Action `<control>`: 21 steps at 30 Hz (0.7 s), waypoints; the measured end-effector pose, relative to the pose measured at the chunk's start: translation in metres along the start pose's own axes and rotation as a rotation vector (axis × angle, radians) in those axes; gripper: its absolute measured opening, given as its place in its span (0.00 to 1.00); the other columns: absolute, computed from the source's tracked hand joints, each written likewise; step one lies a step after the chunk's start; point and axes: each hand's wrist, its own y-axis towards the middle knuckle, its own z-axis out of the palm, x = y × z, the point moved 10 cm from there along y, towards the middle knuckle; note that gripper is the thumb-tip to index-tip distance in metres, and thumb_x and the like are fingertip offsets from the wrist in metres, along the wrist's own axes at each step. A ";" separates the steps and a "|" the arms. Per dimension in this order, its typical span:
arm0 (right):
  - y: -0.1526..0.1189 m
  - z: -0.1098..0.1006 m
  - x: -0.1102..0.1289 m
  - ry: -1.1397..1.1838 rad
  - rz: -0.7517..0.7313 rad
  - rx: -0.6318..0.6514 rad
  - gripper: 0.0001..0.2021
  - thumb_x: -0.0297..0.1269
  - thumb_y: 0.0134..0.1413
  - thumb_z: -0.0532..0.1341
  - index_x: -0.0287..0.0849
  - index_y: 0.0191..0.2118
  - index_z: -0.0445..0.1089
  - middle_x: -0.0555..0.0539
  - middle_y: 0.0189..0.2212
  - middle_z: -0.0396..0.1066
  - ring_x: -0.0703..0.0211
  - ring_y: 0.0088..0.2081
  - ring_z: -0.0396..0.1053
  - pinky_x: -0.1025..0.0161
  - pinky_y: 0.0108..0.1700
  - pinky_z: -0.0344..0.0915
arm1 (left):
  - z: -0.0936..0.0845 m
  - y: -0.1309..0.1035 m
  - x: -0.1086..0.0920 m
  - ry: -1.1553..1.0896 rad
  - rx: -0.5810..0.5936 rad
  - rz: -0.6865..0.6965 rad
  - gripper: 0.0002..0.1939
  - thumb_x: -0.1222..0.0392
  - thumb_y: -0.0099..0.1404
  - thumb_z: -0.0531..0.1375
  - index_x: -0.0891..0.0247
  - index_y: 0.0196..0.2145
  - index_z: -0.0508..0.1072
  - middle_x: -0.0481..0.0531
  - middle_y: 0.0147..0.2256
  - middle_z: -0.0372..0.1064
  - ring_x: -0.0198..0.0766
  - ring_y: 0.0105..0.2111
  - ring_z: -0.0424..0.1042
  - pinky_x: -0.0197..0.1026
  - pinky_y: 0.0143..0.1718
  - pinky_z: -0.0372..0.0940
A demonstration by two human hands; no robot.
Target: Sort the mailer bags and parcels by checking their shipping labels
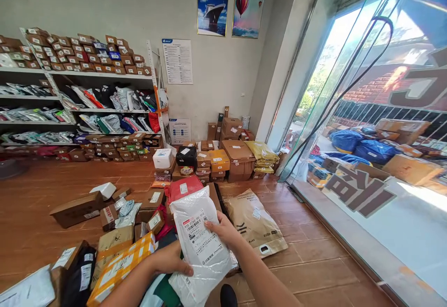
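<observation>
Both hands hold a white mailer (pixel 200 242) above the floor (pixel 307 256): left grip (pixel 172 260) pinches its lower edge, right grip (pixel 223 228) pinches its side; boxes (pixel 226 158) and bags fill shelves (pixel 104 76)

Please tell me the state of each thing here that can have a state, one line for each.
white parcel bag: sealed, label facing up, held in both hands
left hand: gripping the bag's lower left edge
right hand: gripping the bag's right edge
tan mailer: lying flat on the floor
glass door: swung open
</observation>
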 end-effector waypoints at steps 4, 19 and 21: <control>0.000 -0.040 0.004 0.055 -0.026 -0.154 0.29 0.53 0.32 0.72 0.41 0.40 0.70 0.47 0.30 0.78 0.51 0.32 0.74 0.52 0.40 0.69 | -0.027 -0.023 0.031 -0.084 -0.102 -0.061 0.17 0.62 0.38 0.70 0.61 0.30 0.77 0.53 0.34 0.77 0.53 0.41 0.73 0.53 0.49 0.66; -0.005 0.048 -0.089 0.327 0.230 0.043 0.36 0.63 0.33 0.67 0.43 0.46 0.71 0.40 0.43 0.76 0.41 0.49 0.70 0.44 0.50 0.66 | -0.016 -0.023 0.079 -0.769 -0.449 0.046 0.34 0.56 0.41 0.72 0.66 0.47 0.69 0.62 0.42 0.75 0.53 0.43 0.74 0.50 0.46 0.67; -0.008 0.045 -0.092 0.307 0.211 0.024 0.35 0.57 0.32 0.70 0.43 0.47 0.69 0.40 0.42 0.76 0.41 0.48 0.71 0.44 0.50 0.66 | -0.023 -0.031 0.088 -0.657 -0.574 0.051 0.28 0.56 0.44 0.69 0.67 0.43 0.70 0.63 0.43 0.74 0.55 0.45 0.72 0.54 0.50 0.65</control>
